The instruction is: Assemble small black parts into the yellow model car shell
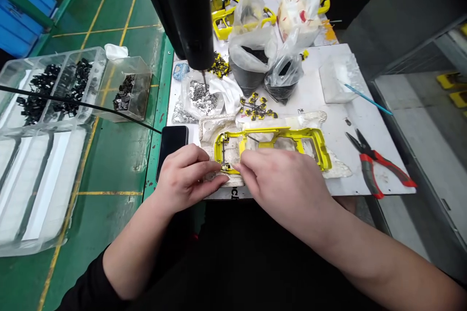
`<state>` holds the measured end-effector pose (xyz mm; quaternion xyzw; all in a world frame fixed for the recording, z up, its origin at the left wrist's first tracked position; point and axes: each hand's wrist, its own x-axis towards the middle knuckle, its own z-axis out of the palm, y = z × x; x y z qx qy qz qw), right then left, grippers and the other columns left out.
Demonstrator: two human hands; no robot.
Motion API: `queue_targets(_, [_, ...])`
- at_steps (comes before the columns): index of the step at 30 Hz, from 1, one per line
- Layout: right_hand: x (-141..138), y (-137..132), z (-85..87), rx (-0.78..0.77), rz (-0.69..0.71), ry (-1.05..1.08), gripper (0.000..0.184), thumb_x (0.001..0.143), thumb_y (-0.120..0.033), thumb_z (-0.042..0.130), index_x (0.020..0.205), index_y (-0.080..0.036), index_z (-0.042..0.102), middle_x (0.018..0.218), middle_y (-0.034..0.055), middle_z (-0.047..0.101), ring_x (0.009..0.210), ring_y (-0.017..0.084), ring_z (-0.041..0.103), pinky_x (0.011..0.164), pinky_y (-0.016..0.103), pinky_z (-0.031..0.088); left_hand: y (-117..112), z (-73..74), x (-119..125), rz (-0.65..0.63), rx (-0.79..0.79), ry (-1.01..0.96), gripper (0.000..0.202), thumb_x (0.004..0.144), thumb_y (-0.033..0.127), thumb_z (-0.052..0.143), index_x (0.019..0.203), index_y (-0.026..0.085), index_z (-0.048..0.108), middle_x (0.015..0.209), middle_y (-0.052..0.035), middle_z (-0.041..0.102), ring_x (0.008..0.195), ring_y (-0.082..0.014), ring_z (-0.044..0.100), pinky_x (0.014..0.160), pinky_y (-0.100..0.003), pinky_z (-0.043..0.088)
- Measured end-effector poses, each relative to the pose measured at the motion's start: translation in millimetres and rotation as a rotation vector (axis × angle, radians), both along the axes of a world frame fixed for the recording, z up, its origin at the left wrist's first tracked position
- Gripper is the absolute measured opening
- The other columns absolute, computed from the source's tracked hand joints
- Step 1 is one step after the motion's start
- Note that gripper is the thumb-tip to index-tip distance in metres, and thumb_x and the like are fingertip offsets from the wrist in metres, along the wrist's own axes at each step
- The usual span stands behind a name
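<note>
A yellow plastic frame [272, 132] with several openings lies in a whitish moulded holder [339, 169] at the table's front. Across its left opening runs a thin dark rod [224, 149] with small metal pieces at the ends. My left hand [186, 175] pinches the frame's near left corner between thumb and fingers. Just right of it, my right hand [288, 180] is closed, its fingertips down at the frame's near edge; whatever they hold is hidden. Above the frame hangs a black power screwdriver [193, 19], its bit over a bag of small metal parts [204, 97].
A phone [172, 148] lies left of the holder, red-handled pliers [379, 160] right. Behind are small black-and-yellow parts [257, 107], bags of black parts [251, 65] and a clear box [341, 77]. Bins of black parts [40, 87] stand at left; a black cable [80, 102] crosses there.
</note>
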<state>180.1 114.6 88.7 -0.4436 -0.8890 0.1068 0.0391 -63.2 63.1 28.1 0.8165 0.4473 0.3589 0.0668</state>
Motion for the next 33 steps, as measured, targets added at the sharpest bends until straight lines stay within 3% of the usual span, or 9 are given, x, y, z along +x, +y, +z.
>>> queue_targets(17, [-0.1, -2.9, 4.0, -0.032, -0.012, -0.023, 0.027, 0.114, -0.031, 0.062, 0.089, -0.026, 0.069, 0.080, 0.0016, 0.075, 0.067, 0.025, 0.066, 0.063, 0.038, 0.017, -0.4, 1.8, -0.8, 0.003, -0.050, 0.036, 0.017, 0.099, 0.024, 0.089, 0.113, 0.017, 0.083, 0.091, -0.0032, 0.067, 0.079, -0.0159, 0.065, 0.069, -0.030, 0.053])
queue_targets(24, [38.1, 0.7, 3.0, 0.011, -0.045, 0.116, 0.023, 0.112, -0.035, 0.070, 0.091, -0.025, 0.073, 0.085, 0.0008, 0.077, 0.074, 0.025, 0.071, 0.065, 0.038, 0.030, 2.5, 14.4, 1.8, -0.020, -0.085, 0.149, 0.004, 0.102, 0.021, 0.084, 0.103, 0.018, 0.082, 0.087, -0.0034, 0.067, 0.076, -0.0167, 0.063, 0.066, -0.031, 0.050])
queue_targets(27, [58.6, 6.3, -2.3, 0.019, -0.090, 0.177, 0.017, 0.111, -0.034, 0.072, 0.097, -0.026, 0.078, 0.093, 0.0006, 0.082, 0.081, 0.025, 0.075, 0.068, 0.038, 0.037, 3.8, 24.0, 4.5, -0.013, -0.119, 0.192, 0.010, 0.104, 0.024, 0.082, 0.096, 0.018, 0.080, 0.087, -0.0039, 0.069, 0.075, -0.0166, 0.065, 0.065, -0.031, 0.051])
queue_targets(33, [102.0, 10.2, -13.5, 0.006, -0.238, 0.191, 0.020, 0.111, -0.042, 0.072, 0.105, -0.028, 0.084, 0.102, 0.0028, 0.086, 0.088, 0.028, 0.079, 0.071, 0.038, 0.046, 16.8, 46.4, -2.0, -0.024, -0.268, 0.145, 0.007, 0.105, 0.021, 0.078, 0.108, 0.021, 0.085, 0.097, -0.0058, 0.080, 0.087, -0.0175, 0.076, 0.078, -0.029, 0.061])
